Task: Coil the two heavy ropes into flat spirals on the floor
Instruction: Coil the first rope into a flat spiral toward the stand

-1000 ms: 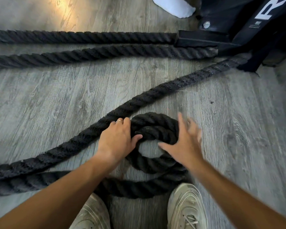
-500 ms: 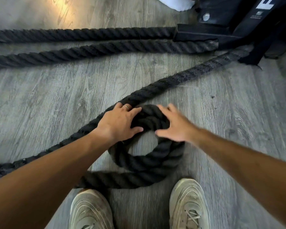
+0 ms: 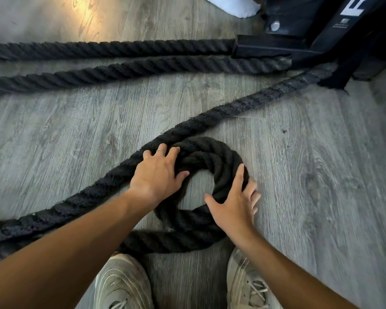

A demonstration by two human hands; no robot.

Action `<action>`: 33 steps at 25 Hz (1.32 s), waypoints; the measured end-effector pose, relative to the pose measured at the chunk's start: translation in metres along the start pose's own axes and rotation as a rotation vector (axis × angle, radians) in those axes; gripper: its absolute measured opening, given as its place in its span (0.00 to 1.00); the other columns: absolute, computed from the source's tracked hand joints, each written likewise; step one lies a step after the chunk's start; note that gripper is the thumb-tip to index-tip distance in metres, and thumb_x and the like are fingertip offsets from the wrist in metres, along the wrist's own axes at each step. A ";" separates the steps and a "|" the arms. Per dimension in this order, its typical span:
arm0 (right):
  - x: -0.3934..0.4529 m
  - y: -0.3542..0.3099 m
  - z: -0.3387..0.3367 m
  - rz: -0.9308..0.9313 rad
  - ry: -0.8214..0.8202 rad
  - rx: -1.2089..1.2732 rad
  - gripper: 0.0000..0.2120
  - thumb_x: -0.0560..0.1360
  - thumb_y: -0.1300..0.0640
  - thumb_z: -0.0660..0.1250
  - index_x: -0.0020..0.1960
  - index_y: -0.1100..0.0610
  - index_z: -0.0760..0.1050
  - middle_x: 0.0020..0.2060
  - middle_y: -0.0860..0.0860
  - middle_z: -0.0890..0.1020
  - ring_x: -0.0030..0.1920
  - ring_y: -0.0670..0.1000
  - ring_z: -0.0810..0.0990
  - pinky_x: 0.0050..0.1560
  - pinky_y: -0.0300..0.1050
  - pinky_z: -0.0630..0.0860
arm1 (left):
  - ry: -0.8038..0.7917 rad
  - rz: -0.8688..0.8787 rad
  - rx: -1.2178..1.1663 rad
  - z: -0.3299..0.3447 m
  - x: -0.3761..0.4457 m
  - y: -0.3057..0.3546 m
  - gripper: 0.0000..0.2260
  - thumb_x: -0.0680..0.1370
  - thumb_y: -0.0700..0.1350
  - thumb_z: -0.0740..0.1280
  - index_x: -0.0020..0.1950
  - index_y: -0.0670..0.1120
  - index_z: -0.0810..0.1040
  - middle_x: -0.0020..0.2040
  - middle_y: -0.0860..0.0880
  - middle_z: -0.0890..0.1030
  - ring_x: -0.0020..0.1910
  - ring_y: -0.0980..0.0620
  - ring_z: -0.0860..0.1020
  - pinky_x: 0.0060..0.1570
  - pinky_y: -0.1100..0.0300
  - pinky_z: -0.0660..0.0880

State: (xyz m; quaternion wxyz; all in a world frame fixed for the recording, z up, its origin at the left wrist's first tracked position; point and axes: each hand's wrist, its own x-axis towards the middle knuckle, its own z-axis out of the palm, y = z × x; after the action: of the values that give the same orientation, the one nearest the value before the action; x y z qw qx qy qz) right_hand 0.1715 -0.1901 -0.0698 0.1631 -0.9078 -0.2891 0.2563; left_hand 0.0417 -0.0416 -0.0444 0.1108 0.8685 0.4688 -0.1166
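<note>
A thick black rope forms a small tight coil (image 3: pixel 212 157) on the grey wood floor in front of my feet. My left hand (image 3: pixel 159 172) presses on the coil's upper left, fingers curled over the rope. My right hand (image 3: pixel 234 201) lies flat on the coil's lower right edge, fingers spread. The same rope's free length (image 3: pixel 243 105) runs diagonally from the left edge up to the black frame at top right. Two more straight rope runs (image 3: pixel 120 70) lie side by side across the far floor.
A black metal equipment frame (image 3: pixel 303 36) stands at the top right, with the ropes leading to its base. A white sock foot (image 3: pixel 234 5) shows at the top edge. My two pale sneakers (image 3: pixel 125 284) stand just below the coil.
My right hand slid from the coil's top down around to its lower right edge. The left hand stayed on the upper left of the coil.
</note>
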 end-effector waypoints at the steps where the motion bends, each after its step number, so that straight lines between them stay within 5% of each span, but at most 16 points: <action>1: 0.010 0.001 -0.003 -0.079 -0.016 -0.031 0.56 0.68 0.37 0.72 0.81 0.44 0.38 0.75 0.56 0.53 0.72 0.62 0.55 0.71 0.65 0.60 | 0.012 -0.050 -0.042 0.002 -0.006 -0.003 0.33 0.77 0.66 0.62 0.76 0.51 0.64 0.72 0.43 0.69 0.60 0.35 0.74 0.52 0.44 0.76; 6: 0.092 -0.021 -0.035 -0.495 -0.322 -0.256 0.55 0.67 0.44 0.75 0.80 0.35 0.41 0.78 0.47 0.53 0.74 0.58 0.56 0.72 0.58 0.61 | 0.023 -0.236 -0.357 0.015 -0.055 -0.010 0.29 0.73 0.65 0.69 0.61 0.44 0.71 0.59 0.40 0.77 0.54 0.35 0.81 0.51 0.45 0.78; 10: 0.118 -0.043 -0.046 -0.667 -0.445 -0.329 0.54 0.66 0.51 0.77 0.79 0.33 0.46 0.80 0.45 0.53 0.75 0.54 0.56 0.70 0.59 0.56 | 0.019 -0.224 -0.207 0.009 -0.067 -0.007 0.27 0.75 0.70 0.61 0.53 0.46 0.71 0.52 0.43 0.82 0.52 0.39 0.82 0.44 0.49 0.75; 12: 0.118 -0.043 -0.044 -0.677 -0.450 -0.323 0.53 0.66 0.53 0.76 0.79 0.32 0.47 0.80 0.43 0.52 0.77 0.53 0.55 0.73 0.60 0.56 | 0.064 -0.183 -0.168 0.003 -0.044 -0.011 0.29 0.75 0.71 0.61 0.59 0.46 0.72 0.58 0.40 0.78 0.54 0.36 0.80 0.49 0.46 0.76; 15: 0.103 -0.039 -0.041 -0.606 -0.327 -0.258 0.51 0.68 0.51 0.76 0.80 0.34 0.48 0.81 0.42 0.49 0.79 0.52 0.50 0.76 0.64 0.54 | -0.057 -0.085 -0.218 -0.003 -0.006 -0.013 0.31 0.73 0.68 0.67 0.72 0.56 0.68 0.68 0.39 0.69 0.54 0.34 0.80 0.55 0.46 0.77; 18: 0.048 -0.023 -0.025 -0.210 -0.020 -0.082 0.53 0.68 0.40 0.75 0.81 0.38 0.44 0.80 0.48 0.47 0.78 0.57 0.48 0.75 0.65 0.52 | -0.107 -0.084 -0.220 0.000 0.004 -0.016 0.29 0.73 0.66 0.69 0.71 0.60 0.68 0.69 0.40 0.68 0.53 0.34 0.80 0.54 0.47 0.77; 21: -0.009 0.000 -0.008 0.077 0.010 0.007 0.58 0.66 0.40 0.76 0.81 0.44 0.39 0.75 0.56 0.52 0.72 0.61 0.55 0.71 0.64 0.57 | -0.081 -0.087 -0.201 0.007 -0.002 -0.015 0.29 0.73 0.67 0.67 0.72 0.61 0.68 0.71 0.41 0.68 0.56 0.33 0.78 0.56 0.45 0.77; 25: 0.028 0.011 -0.020 -0.121 -0.071 -0.074 0.55 0.68 0.44 0.75 0.81 0.43 0.40 0.72 0.52 0.54 0.68 0.59 0.58 0.71 0.63 0.61 | -0.063 -0.220 -0.266 0.007 -0.016 -0.011 0.31 0.74 0.67 0.66 0.73 0.56 0.68 0.68 0.37 0.69 0.55 0.31 0.78 0.57 0.45 0.75; 29: 0.100 -0.015 -0.049 -0.437 -0.390 -0.158 0.54 0.67 0.53 0.76 0.80 0.34 0.45 0.72 0.42 0.56 0.69 0.53 0.59 0.71 0.59 0.65 | -0.145 -0.339 -0.463 0.017 -0.079 0.003 0.35 0.73 0.67 0.68 0.74 0.49 0.65 0.62 0.38 0.71 0.53 0.34 0.81 0.54 0.48 0.76; 33: 0.127 -0.050 -0.054 -0.615 -0.500 -0.265 0.54 0.66 0.60 0.78 0.79 0.34 0.51 0.77 0.43 0.57 0.74 0.53 0.58 0.73 0.57 0.61 | -0.237 -0.289 -0.151 0.016 -0.100 0.009 0.38 0.74 0.74 0.50 0.75 0.50 0.59 0.62 0.37 0.74 0.56 0.37 0.81 0.53 0.48 0.76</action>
State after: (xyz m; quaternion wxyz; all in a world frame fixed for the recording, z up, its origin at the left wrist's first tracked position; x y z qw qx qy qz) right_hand 0.2689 -0.0819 -0.0502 0.0387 -0.7022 -0.6077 0.3689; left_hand -0.0059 -0.1301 -0.0286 0.2121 0.7617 0.5796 -0.1972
